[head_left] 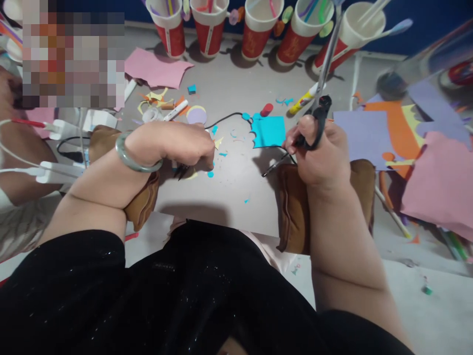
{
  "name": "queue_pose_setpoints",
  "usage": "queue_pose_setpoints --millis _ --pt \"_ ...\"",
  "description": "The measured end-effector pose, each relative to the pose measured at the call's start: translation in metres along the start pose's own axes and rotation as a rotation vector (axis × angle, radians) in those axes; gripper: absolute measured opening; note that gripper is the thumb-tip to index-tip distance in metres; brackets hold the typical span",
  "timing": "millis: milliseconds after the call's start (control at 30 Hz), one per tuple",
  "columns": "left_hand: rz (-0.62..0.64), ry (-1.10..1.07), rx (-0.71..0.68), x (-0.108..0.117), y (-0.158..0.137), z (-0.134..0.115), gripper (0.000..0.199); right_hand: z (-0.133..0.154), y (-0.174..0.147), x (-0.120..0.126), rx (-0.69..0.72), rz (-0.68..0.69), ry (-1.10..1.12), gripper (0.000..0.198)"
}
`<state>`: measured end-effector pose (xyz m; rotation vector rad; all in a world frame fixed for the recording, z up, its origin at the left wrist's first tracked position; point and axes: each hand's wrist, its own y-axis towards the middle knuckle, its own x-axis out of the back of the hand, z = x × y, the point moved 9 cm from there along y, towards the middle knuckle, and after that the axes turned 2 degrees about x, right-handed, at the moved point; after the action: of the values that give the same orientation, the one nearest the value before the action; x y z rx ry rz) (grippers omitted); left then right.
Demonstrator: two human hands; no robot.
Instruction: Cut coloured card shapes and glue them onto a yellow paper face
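My right hand is closed on scissors with black handles, and a long metal blade points up past the cups. A thin metal tip juts out below this hand; I cannot tell whether it belongs to the scissors. By the right fingertips lies a bright blue sheet with a scalloped left edge. My left hand, wearing a pale green bangle on its wrist, is palm down over the table with bent fingers. A dark pointed thing shows under it, mostly hidden. Small blue scraps lie between my hands.
Several red-and-white paper cups line the back. A yellow marker and pink sheet lie before them. Purple paper and other sheets spread right. Brown cushions sit under my forearms. White chargers with cables lie left, beside another person's arm.
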<state>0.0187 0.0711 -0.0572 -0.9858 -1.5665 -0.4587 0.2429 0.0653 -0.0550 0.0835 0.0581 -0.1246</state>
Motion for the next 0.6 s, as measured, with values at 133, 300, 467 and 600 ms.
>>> queue_pose_setpoints --millis 133,300,467,600 --pt "0.045 -0.03 0.037 0.004 -0.001 0.001 0.032 0.001 -0.002 0.001 0.013 -0.011 -0.015 0.045" --pt "0.36 -0.025 0.044 0.007 0.005 -0.001 0.021 0.001 -0.003 0.001 0.008 -0.023 -0.032 0.048" --pt "0.138 0.019 0.007 0.027 0.017 -0.01 0.025 0.002 -0.002 -0.001 0.004 -0.041 -0.028 0.051" --pt "0.028 0.045 -0.002 0.016 0.021 -0.017 0.074 0.001 -0.001 -0.002 0.0 -0.045 -0.018 0.052"
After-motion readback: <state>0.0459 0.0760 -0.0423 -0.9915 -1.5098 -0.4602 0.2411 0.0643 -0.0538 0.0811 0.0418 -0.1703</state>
